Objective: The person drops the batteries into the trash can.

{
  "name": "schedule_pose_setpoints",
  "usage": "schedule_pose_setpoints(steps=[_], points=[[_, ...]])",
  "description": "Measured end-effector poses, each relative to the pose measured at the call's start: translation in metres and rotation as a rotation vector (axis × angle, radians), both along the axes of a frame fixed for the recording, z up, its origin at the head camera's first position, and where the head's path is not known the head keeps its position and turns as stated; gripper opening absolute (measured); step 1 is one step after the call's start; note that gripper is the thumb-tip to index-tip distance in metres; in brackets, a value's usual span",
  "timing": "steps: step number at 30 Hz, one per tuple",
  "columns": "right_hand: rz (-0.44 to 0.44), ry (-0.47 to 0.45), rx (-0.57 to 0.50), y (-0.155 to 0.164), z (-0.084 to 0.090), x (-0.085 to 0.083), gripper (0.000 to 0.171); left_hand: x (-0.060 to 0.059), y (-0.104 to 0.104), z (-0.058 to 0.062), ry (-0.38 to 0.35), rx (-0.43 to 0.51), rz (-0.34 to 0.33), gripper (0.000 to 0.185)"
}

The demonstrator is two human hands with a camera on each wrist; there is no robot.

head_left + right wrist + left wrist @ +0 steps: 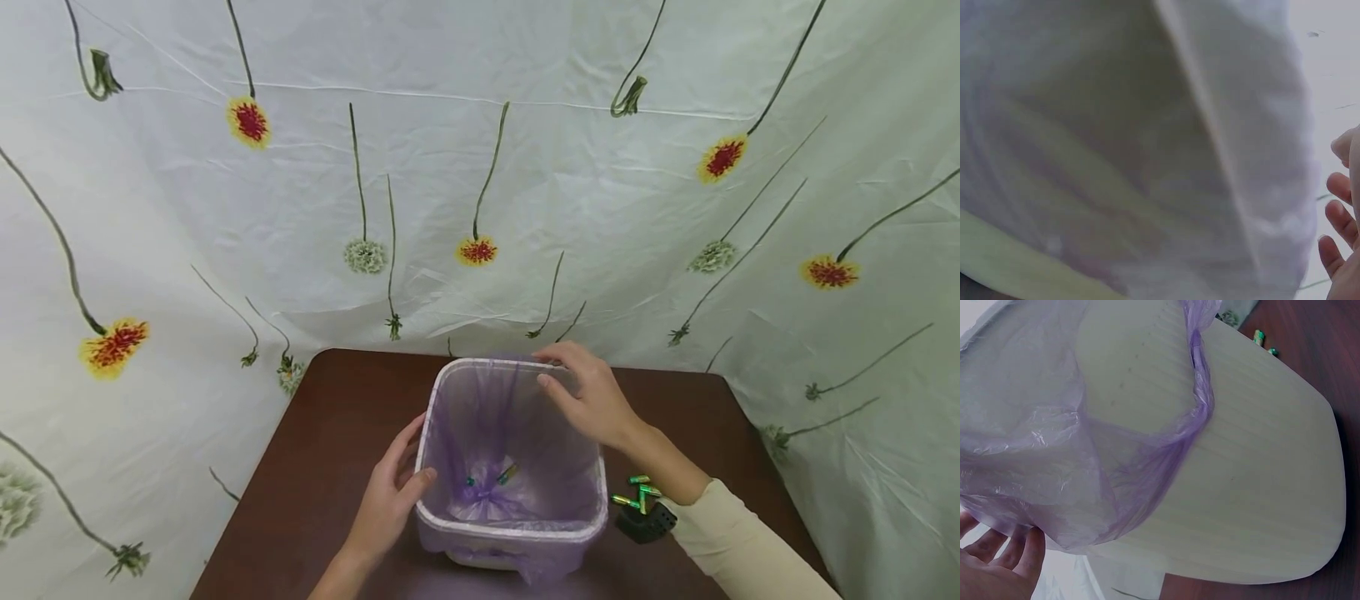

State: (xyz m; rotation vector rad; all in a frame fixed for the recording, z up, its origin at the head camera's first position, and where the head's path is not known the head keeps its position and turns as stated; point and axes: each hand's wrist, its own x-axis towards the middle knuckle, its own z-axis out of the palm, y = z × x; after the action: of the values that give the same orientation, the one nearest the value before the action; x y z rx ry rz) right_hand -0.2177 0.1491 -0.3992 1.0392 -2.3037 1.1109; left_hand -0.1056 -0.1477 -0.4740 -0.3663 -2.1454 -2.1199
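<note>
A white trash bin (512, 528) lined with a thin purple trash bag (480, 417) stands on the table, its mouth facing up. My left hand (390, 492) holds the bin's left side, thumb at the rim and fingers along the outside; in the left wrist view its fingertips press the bag's folded-over edge. My right hand (592, 396) is over the back right corner, fingers reaching past the rim and thumb apart from them. The right wrist view shows its fingers loosely bent beside the bag (1254, 125). Small green-and-gold batteries (507, 474) lie at the bottom inside the bag.
Several more green-and-gold batteries (642, 493) lie right of the bin, by a black perforated object (647, 523) under the right forearm. The dark brown table (322, 450) meets a white flower-printed cloth (435, 183) behind and at the sides.
</note>
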Motion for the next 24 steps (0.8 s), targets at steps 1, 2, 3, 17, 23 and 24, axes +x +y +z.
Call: schedule_pose_setpoints(steps=[1, 2, 3, 17, 23, 24], points=[[0.0, -0.002, -0.005, 0.002, 0.0, 0.0, 0.028, 0.0, 0.0, 0.0, -0.002, -0.001, 0.002, 0.07], [0.0, -0.004, -0.012, 0.005, 0.0, 0.0, 0.028, 0.0, 0.0, 0.0, -0.002, -0.003, 0.004, 0.07], [0.0, -0.005, -0.018, 0.007, 0.0, 0.0, 0.028, -0.001, 0.0, 0.0, -0.001, -0.005, 0.005, 0.07], [-0.101, -0.021, 0.029, 0.042, -0.016, 0.012, 0.026, 0.0, 0.002, -0.001, -0.013, 0.016, 0.003, 0.069], [-0.174, -0.035, 0.025, 0.061, -0.023, 0.018, 0.027, 0.0, 0.002, -0.002, -0.017, 0.027, 0.007, 0.069], [-0.181, -0.034, 0.02, 0.064, -0.025, 0.018, 0.028, 0.0, 0.002, -0.002, -0.019, 0.026, 0.007, 0.069]])
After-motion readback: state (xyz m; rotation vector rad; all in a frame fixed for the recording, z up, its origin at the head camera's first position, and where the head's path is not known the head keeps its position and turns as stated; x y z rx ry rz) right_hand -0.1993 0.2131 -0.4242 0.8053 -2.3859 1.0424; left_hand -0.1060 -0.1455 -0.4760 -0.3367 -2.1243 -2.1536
